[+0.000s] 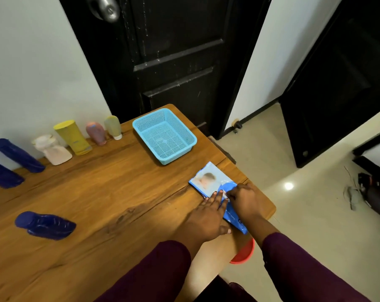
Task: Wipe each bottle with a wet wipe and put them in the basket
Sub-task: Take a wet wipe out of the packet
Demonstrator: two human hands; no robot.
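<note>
1. Left hand [206,216] lies flat with straight fingers, pressing a blue soft-plastic pack of wet wipes [208,179] onto the brown grained wooden table [110,192]. It's pinning the pack, not gripping it.
2. Right hand [243,199] is curled, fingertips pinching at the pack's opening just beside the left fingertips. Flap or actual wipe? Can't tell, there's only a bit of white showing.
3. My guess: the pack is light, squishy and slick, so it'd slide or lift without that flat hand. A wipe will be limp and damp, so take it by a corner.
4. The light blue perforated plastic basket [141,122] sits just past the grip, up the table, no bottle in it yet.
5. Bottles are well left of the grip. A dark blue plastic bottle [45,225] lies nearest. Others line the white wall [32,73], including a yellow flat-topped bottle [72,137] and a pink rounded bottle [96,132]. All are blurry.
6. They're probably smooth, light plastic, slippery once wet. I'd grab them round the body's middle.
</note>
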